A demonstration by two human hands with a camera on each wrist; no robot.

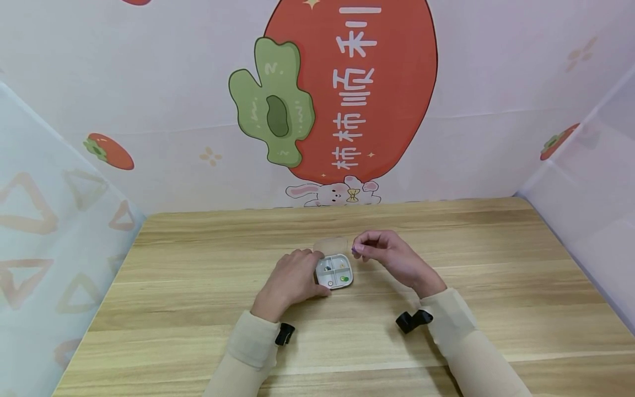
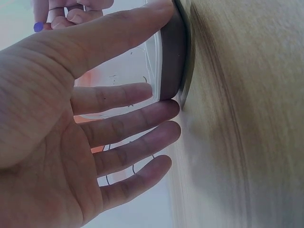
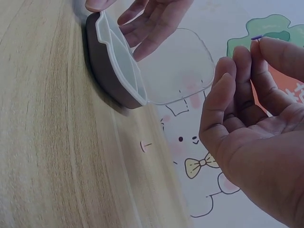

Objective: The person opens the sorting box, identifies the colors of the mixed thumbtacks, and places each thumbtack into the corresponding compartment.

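Observation:
A small box (image 1: pixel 334 272) with a dark base and white compartments sits on the table, its clear lid (image 3: pixel 178 66) swung up at the back. Several tiny coloured pieces, one of them green (image 1: pixel 344 279), lie in the compartments. My left hand (image 1: pixel 295 275) holds the box from its left side, thumb at the front edge and fingers toward the back. Just right of the box, raised above the table, my right hand (image 1: pixel 389 253) pinches a purple stud earring (image 3: pixel 257 37) with a thin post between thumb and index finger.
A pinkish stud (image 3: pixel 143 146) with a thin post lies on the wooden table (image 1: pixel 198 309) beside the box. Behind the table hangs a printed cloth (image 1: pixel 471 138); more cloth stands at both sides.

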